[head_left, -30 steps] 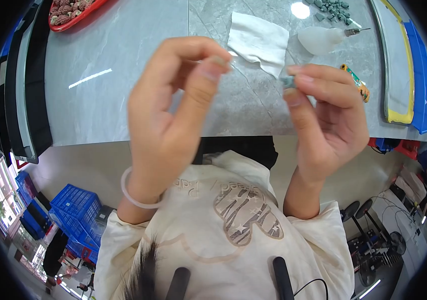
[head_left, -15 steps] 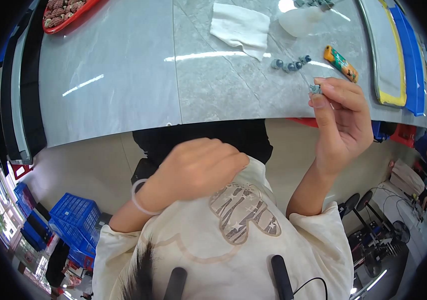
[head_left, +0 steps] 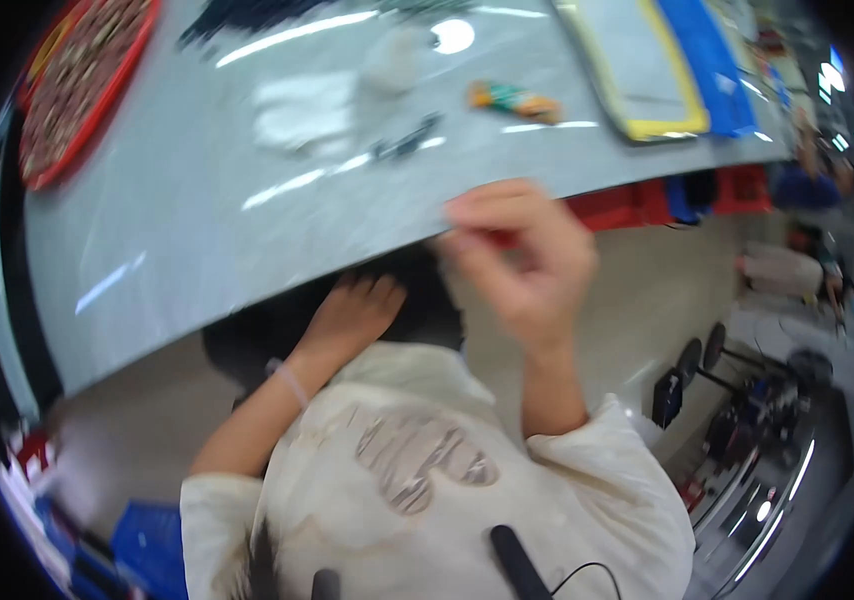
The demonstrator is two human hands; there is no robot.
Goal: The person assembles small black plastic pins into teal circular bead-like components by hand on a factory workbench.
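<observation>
My right hand point(head_left: 527, 250) is raised at the table's front edge, thumb and forefinger pinched together. Motion blur hides what is between the fingertips. My left hand point(head_left: 355, 312) lies low on the dark trousers, fingers stretched out and slightly apart, holding nothing. On the grey table point(head_left: 197, 215), beyond my right hand, a short row of small dark blue-grey pieces point(head_left: 407, 138) lies smeared by the blur. To its right is an orange and green tube-shaped container point(head_left: 514, 101).
A white cloth point(head_left: 305, 112) and a whitish bottle point(head_left: 392, 62) lie farther back. Reddish pieces fill a red tray point(head_left: 115, 100) at far left. A dark heap point(head_left: 257, 14) is at the back. Yellow-edged point(head_left: 669, 128) and blue point(head_left: 717, 75) trays stand at right.
The view has swung, shifting the table items left. My left hand has come down onto the trousers with fingers extended. The small grey-green piece seen in my right fingertips is no longer discernible.
</observation>
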